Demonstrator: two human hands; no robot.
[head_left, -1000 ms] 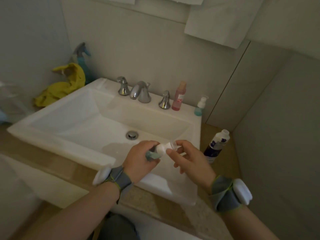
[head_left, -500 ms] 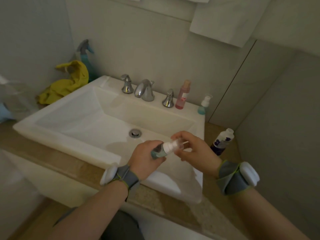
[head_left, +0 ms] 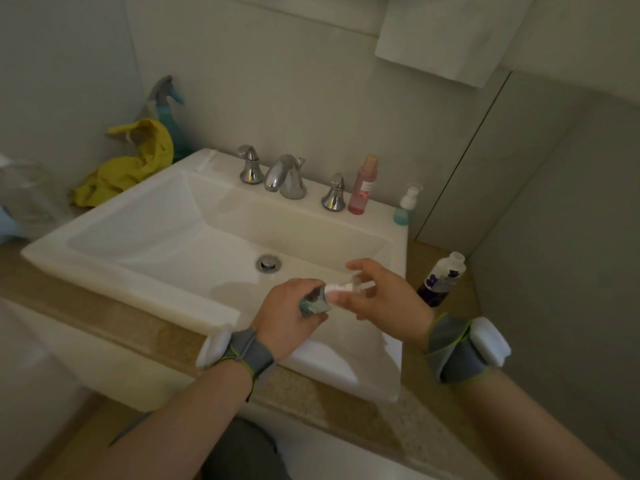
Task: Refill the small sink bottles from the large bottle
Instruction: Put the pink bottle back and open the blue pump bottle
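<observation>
Partly, left hand [head_left: 285, 308] and right hand [head_left: 386, 299] hide the small bottle [head_left: 316, 303].

Left hand [head_left: 287, 308] gripping small bottle [head_left: 314, 303], right hand [head_left: 386, 299] pinching pump [head_left: 341, 288], over sink [head_left: 114, 277]

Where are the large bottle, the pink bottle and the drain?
large bottle [head_left: 439, 281], head view, on its label.
pink bottle [head_left: 361, 190], head view, mid body.
drain [head_left: 267, 264], head view, metal stopper.
</observation>
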